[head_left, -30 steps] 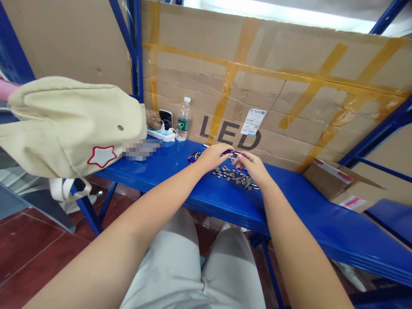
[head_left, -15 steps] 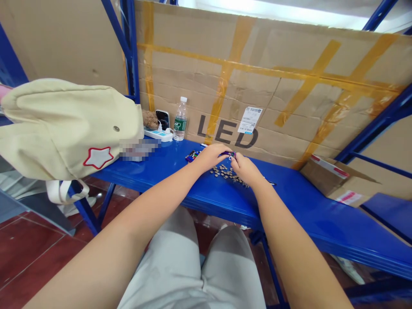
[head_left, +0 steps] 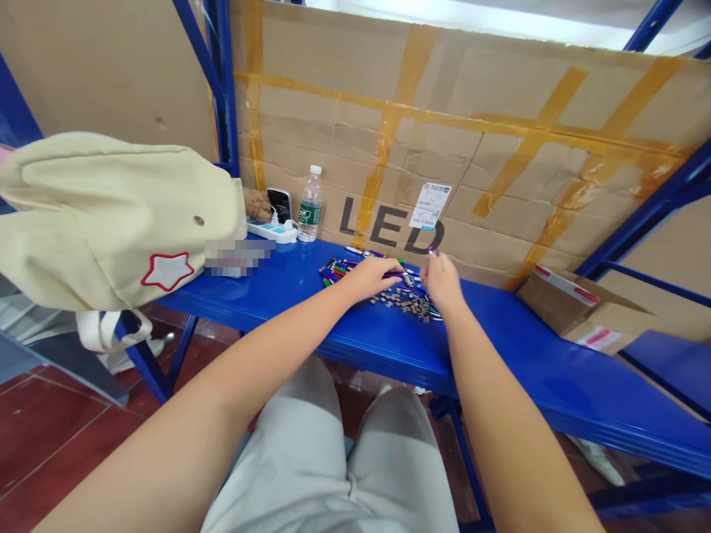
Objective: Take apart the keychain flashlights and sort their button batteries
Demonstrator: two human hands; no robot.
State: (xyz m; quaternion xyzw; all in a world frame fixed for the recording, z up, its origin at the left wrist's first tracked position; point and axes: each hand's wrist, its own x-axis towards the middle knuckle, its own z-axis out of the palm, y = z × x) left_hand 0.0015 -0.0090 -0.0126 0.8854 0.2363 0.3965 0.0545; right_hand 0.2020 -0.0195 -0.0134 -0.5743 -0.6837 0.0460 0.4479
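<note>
Blue desk (head_left: 500, 348): hands apart; purple piece (head_left: 432, 252) pinched by right hand (head_left: 441, 283), pen (head_left: 404, 275) touched by left hand (head_left: 373, 277), beside bronze discs (head_left: 401, 302).

1. The only view is worn on the person's head, looking forward and down from above the lap.
2. It faces a blue steel counter (head_left: 500, 348) backed by a brown cardboard sheet with yellow tape (head_left: 489, 96).
3. It sits close: the left hand (head_left: 378, 277) and right hand (head_left: 441, 285) reach out from the bottom edge, above pale grey shorts (head_left: 327, 459).
</note>
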